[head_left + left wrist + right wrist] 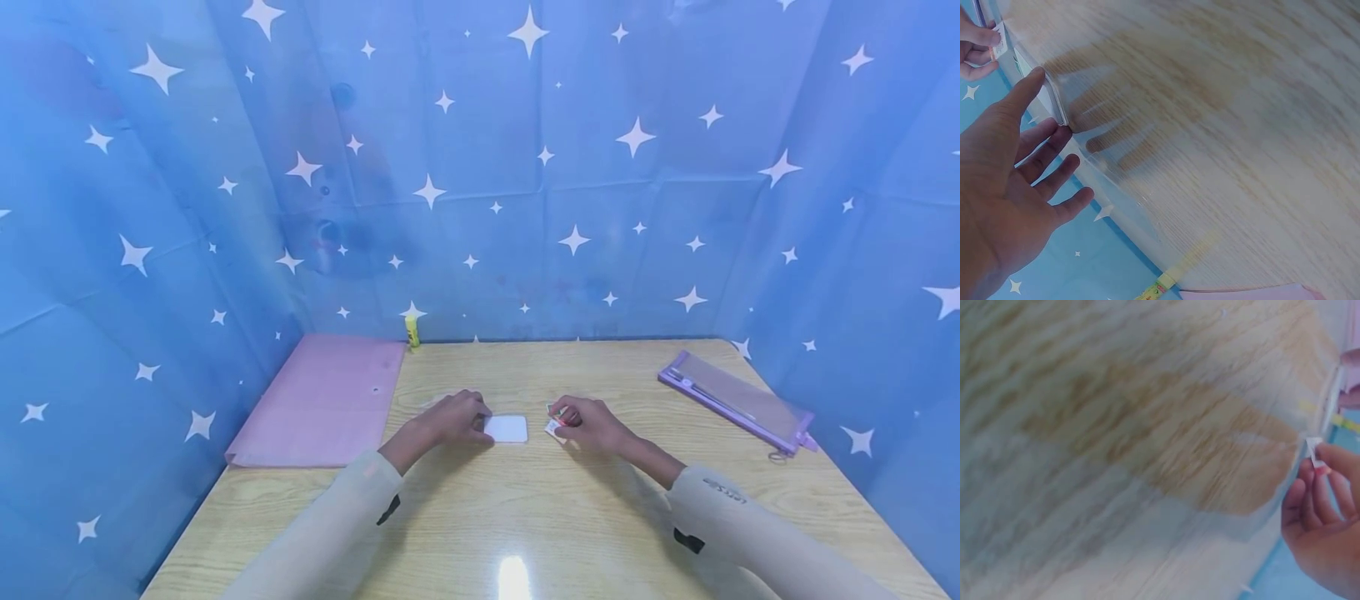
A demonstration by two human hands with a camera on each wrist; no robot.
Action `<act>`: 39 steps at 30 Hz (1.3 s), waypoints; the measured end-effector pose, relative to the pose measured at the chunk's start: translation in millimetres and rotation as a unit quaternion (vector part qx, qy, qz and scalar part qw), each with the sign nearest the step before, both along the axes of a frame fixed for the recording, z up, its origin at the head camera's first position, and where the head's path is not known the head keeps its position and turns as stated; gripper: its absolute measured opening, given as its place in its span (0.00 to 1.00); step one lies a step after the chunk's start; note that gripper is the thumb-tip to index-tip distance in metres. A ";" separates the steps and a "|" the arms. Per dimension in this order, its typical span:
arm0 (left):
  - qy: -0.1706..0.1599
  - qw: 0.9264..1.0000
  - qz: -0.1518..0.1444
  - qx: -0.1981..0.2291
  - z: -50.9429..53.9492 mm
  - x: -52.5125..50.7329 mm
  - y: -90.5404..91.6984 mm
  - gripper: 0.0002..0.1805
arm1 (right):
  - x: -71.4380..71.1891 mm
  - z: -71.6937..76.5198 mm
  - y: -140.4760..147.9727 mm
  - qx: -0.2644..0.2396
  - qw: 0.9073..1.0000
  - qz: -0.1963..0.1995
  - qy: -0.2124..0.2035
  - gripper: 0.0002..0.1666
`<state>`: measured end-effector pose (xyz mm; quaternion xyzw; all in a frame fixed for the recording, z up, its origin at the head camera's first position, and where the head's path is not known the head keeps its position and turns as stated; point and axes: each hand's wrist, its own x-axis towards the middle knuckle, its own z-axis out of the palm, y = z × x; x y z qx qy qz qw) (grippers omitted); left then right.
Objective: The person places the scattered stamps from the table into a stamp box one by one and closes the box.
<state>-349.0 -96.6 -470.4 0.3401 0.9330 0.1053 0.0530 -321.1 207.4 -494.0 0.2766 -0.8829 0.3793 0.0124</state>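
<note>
A small stack of white, round-cornered cards lies on the wooden table in the head view. My left hand holds its left side; in the left wrist view the thumb and the nearer fingers grip opposite edges of the stack, while the other fingers are spread. To the right of the stack, my right hand pinches a small white card with coloured print between thumb and fingers. That card appears tilted in the right wrist view, its printed side mostly hidden.
A pink folder lies on the left of the table, with a yellow glue stick standing by its back corner. At the right is a purple zip pouch with pens inside. Blue star-patterned cloth hangs around the back and sides.
</note>
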 end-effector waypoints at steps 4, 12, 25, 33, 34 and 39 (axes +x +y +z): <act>0.004 1.000 -0.005 0.000 -1.7 0.8 -0.3 0.27 | 0.6 2.8 -0.9 -0.008 1.000 -0.002 0.013 0.08; 0.011 1.000 -0.004 -0.001 -3.4 -0.6 -2.1 0.28 | -2.5 9.2 -0.7 -0.042 0.999 0.008 -0.021 0.11; 0.013 1.000 -0.005 -0.003 -6.1 -4.1 -1.3 0.29 | -1.4 17.1 -8.7 -0.077 0.996 0.019 -0.037 0.14; 0.017 1.000 -0.004 -0.009 -3.1 -2.8 -0.3 0.29 | -3.8 16.2 -16.9 -0.072 0.997 -0.005 -0.037 0.08; 0.016 1.000 -0.003 -0.008 -2.8 -2.7 -0.1 0.29 | -4.7 15.8 -18.0 -0.068 0.997 -0.010 -0.037 0.08; 0.005 1.000 0.002 -0.002 -2.2 -2.7 0.6 0.29 | -7.3 13.2 -25.3 -0.068 0.997 -0.017 -0.030 0.07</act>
